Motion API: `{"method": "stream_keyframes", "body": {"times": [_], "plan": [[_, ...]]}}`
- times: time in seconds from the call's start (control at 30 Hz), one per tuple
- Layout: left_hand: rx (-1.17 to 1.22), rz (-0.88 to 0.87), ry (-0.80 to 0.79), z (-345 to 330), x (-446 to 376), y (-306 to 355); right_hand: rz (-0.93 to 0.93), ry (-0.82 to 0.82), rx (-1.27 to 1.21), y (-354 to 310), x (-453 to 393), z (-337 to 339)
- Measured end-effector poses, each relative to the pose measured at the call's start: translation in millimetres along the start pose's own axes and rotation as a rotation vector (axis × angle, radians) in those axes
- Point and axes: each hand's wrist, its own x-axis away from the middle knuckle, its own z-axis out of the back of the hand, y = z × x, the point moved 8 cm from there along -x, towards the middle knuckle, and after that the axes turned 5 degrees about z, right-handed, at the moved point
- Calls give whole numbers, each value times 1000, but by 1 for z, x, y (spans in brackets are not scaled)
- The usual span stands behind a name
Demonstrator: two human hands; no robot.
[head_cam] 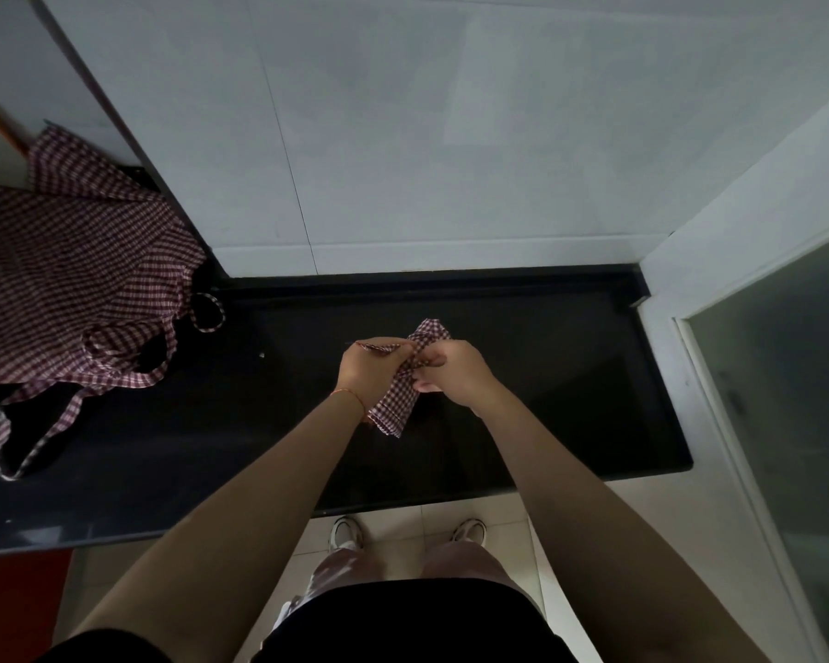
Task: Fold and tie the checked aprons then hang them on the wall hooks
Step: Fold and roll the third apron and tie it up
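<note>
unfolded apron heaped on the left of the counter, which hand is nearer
Left. The left hand lies toward the unfolded apron; the right hand is farther off.

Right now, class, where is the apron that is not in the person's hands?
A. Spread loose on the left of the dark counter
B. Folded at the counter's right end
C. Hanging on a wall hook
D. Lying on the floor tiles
A: the loose apron lies unfolded on the dark counter, its straps trailing.
</note>
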Motion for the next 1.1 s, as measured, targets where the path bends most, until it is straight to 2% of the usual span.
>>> {"method": "stream_keyframes", "body": {"times": [0.13, 0.27, 0.37, 0.47, 0.6, 0.7, 0.87, 1.1], "plan": [[-7, 78, -24, -3, 4, -8, -33, 115, -191, 9, 5, 5], [52, 32, 94, 6, 2, -11, -41, 168, -308, 12, 11, 4], [-21, 57, 83, 1, 3, -11, -31, 238, -330, 11, 14, 1], [-23, 102, 119, -1, 0, -15, -102, 304, -284, 14, 14, -1], [12, 240, 174, 1, 2, -27, -286, 265, -249, 23, 13, -7], [117, 253, 147, -4, 2, -34, -376, 212, -238, 29, 13, -11], [247, 293, 133, -2, 0, -45, -410, 269, -550, 39, 17, -14], [464, 342, 251, 9, 4, -53, -361, 425, -1034, 52, 29, -19]]}}
